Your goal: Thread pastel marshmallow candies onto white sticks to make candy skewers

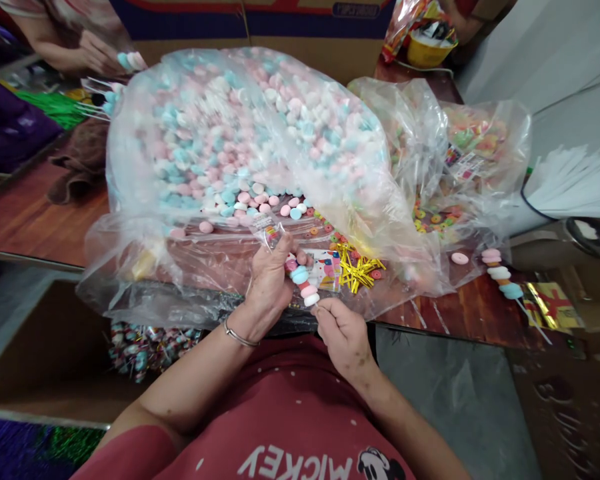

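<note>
My left hand (pixel 271 277) is closed around the upper part of a candy skewer (pixel 309 292), strung with pink, white and blue sweets. A small see-through bag (pixel 267 230) with a printed label sticks up above its fingers. Just below the lowest white sweet, the fingertips of my right hand (pixel 344 333) pinch the skewer's stick, mostly hidden by them. Gold twist ties (pixel 359 268) lie in a pile right of the skewer, next to a printed card (pixel 325 268). Behind my hands, a large plastic bag (pixel 280 147) spills pastel sweets (pixel 260 199) onto the table.
Another candy skewer (pixel 501 273) lies at the table's right, by white sticks (pixel 575 180) in a container. A bag of fruit-coloured rings (pixel 480 133) stands behind. Bottom left, a cardboard box (pixel 45 353) holds wrapped candies (pixel 147 350). A co-worker's hand (pixel 99 53) holds sweets.
</note>
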`<state>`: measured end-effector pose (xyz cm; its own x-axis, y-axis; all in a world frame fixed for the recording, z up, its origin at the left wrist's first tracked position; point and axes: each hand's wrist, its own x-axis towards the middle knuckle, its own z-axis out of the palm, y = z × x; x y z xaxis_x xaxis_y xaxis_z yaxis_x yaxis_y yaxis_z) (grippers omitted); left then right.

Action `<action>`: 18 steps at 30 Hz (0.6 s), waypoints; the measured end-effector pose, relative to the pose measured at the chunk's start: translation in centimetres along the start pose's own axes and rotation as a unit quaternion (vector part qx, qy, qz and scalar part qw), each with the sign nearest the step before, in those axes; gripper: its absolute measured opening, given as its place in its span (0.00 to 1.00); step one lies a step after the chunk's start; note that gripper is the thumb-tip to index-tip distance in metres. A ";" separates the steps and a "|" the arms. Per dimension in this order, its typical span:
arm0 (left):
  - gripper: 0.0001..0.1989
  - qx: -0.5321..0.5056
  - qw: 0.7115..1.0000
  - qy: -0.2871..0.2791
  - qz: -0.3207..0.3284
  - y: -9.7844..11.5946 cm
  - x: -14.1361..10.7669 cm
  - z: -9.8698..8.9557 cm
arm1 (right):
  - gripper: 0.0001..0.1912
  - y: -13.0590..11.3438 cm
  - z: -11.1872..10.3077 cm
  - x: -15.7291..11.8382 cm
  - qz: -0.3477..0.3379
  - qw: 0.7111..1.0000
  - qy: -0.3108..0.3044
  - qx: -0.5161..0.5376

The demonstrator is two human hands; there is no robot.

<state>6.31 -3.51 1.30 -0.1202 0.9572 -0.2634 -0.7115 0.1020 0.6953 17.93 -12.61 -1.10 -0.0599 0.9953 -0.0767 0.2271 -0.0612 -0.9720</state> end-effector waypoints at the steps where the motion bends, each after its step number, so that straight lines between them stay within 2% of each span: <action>1: 0.21 -0.003 1.000 -0.008 -0.003 0.0 0.0 0.0 | 0.10 -0.2 0.1 0.1 0.072 0.993 -0.026 0.095; 3: 0.21 -0.007 1.000 -0.021 -0.007 -0.1 -0.1 0.0 | 0.09 -0.6 0.3 0.2 0.167 0.952 -0.064 0.250; 5: 0.21 -0.010 0.999 -0.033 -0.010 -0.3 -0.3 0.0 | 0.08 -0.9 0.6 0.5 0.197 0.920 -0.074 0.329; 6: 0.21 -0.009 0.999 -0.038 -0.015 -0.4 -0.5 0.1 | 0.08 -0.9 0.8 0.6 0.194 0.919 -0.065 0.336; 8: 0.21 0.000 0.998 -0.049 -0.029 -1.0 -1.2 0.1 | 0.10 -0.8 1.1 0.8 0.158 0.947 -0.025 0.278; 10: 0.20 0.015 0.997 -0.060 -0.042 -1.7 -2.2 0.2 | 0.11 -0.4 1.2 1.0 0.082 0.986 0.020 0.146; 11: 0.20 0.025 0.997 -0.061 -0.045 -2.0 -2.7 0.2 | 0.11 -0.3 1.2 1.1 0.034 0.996 0.036 0.068; 13: 0.18 0.042 0.997 -0.050 -0.049 -2.5 -3.6 0.0 | 0.12 0.0 0.9 1.3 -0.060 0.994 0.063 -0.070; 15: 0.18 0.050 0.996 -0.043 -0.055 -2.4 -3.8 -0.3 | 0.12 0.1 0.4 1.4 -0.125 0.977 0.079 -0.151; 18: 0.23 0.031 0.997 -0.064 -0.038 -1.1 -2.7 -0.8 | 0.12 0.0 -0.4 1.2 -0.124 0.980 0.061 -0.142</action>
<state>6.86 -6.40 0.68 0.0250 0.9722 -0.2330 -0.6701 0.1893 0.7177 18.25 -11.36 -1.14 -0.0347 0.9797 0.1975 0.4833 0.1894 -0.8547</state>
